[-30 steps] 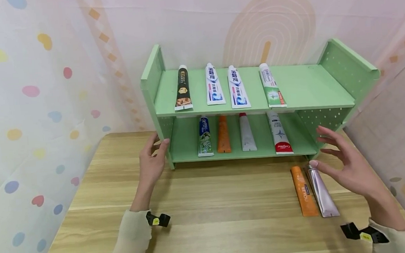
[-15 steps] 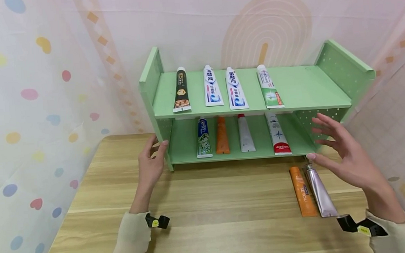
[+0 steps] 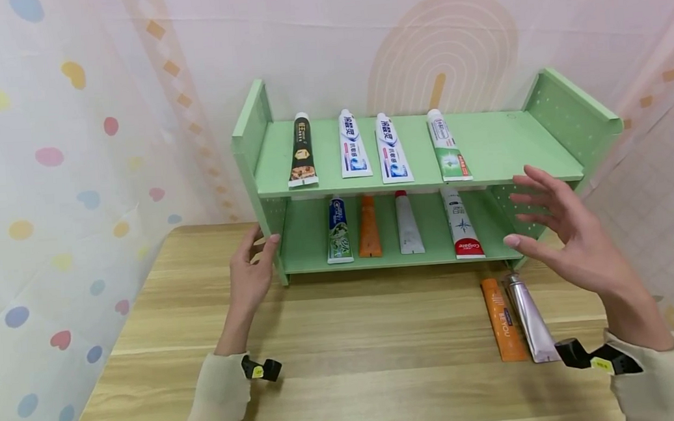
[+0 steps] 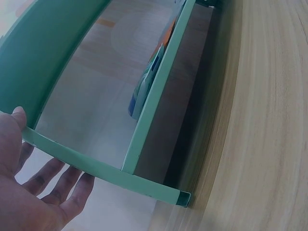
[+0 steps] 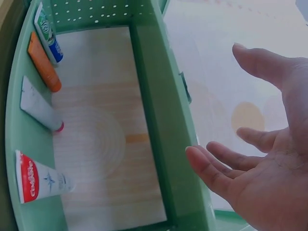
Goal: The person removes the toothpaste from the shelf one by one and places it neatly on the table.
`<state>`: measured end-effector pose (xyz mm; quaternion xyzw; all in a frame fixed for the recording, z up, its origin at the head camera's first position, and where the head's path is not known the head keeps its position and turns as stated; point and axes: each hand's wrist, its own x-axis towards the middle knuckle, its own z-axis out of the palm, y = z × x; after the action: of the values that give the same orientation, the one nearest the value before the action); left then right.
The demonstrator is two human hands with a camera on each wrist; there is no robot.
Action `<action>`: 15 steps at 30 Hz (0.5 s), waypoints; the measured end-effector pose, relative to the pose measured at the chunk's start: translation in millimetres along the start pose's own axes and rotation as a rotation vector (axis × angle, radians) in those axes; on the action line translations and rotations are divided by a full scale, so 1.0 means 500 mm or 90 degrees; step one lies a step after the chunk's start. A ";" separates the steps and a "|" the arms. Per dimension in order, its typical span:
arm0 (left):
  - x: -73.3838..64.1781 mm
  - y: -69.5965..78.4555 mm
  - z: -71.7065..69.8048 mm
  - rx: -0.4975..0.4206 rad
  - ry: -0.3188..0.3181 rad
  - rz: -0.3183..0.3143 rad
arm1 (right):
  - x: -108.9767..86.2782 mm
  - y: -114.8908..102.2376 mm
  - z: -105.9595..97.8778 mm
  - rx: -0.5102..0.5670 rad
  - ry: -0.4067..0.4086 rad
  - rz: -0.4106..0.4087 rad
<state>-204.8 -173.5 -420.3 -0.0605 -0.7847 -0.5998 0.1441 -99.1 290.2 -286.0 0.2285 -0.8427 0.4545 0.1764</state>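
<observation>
A green two-tier shelf (image 3: pixel 399 261) stands on the table. At its left side panel is my left hand (image 3: pixel 251 268); in the left wrist view the thumb (image 4: pixel 19 117) lies over the panel's front edge and the fingers reach round its outer face. My right hand (image 3: pixel 576 239) is in the air before the shelf's right end, fingers spread, holding nothing. Below it an orange toothpaste tube (image 3: pixel 503 321) and a silver toothpaste tube (image 3: pixel 532 319) lie side by side on the table. Colgate toothpaste (image 5: pixel 41 179) lies rightmost on the lower tier.
On the upper tier lie a black tube (image 3: pixel 302 151), two white-and-blue tubes and a white-and-green tube (image 3: pixel 449 147). The lower tier also bears a blue-and-green tube (image 3: pixel 338 231), an orange tube (image 3: pixel 369 228) and a white tube (image 3: pixel 408 225). A patterned cloth (image 3: pixel 130 107) hangs behind.
My right hand has risen from beside the silver tube to the level of the upper tier's front edge, fingers still spread. The left hand keeps its place on the shelf.
</observation>
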 end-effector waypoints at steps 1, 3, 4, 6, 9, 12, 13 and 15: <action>0.000 0.000 0.000 0.001 0.000 0.002 | 0.004 -0.002 -0.001 -0.004 0.001 0.006; 0.000 -0.001 0.000 -0.002 -0.002 0.001 | 0.011 -0.006 -0.003 -0.011 0.002 0.019; 0.000 -0.001 0.000 -0.004 -0.003 0.000 | 0.015 -0.008 -0.004 -0.012 0.002 0.027; 0.000 0.001 0.000 -0.007 -0.005 -0.003 | 0.025 -0.012 -0.007 -0.017 0.000 0.038; -0.001 0.004 -0.001 -0.013 -0.003 -0.006 | 0.041 -0.018 -0.010 -0.018 0.000 0.054; -0.002 0.006 -0.002 -0.013 -0.001 -0.005 | 0.056 -0.024 -0.012 -0.027 0.005 0.064; -0.001 0.005 -0.002 -0.013 -0.002 -0.005 | 0.060 -0.026 -0.013 -0.028 0.006 0.068; -0.001 0.004 -0.002 -0.011 -0.005 -0.004 | 0.068 -0.029 -0.014 -0.031 0.008 0.072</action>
<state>-203.6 -173.6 -418.4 -0.0616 -0.7803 -0.6066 0.1391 -118.8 281.4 -255.1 0.1737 -0.8638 0.4446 0.1611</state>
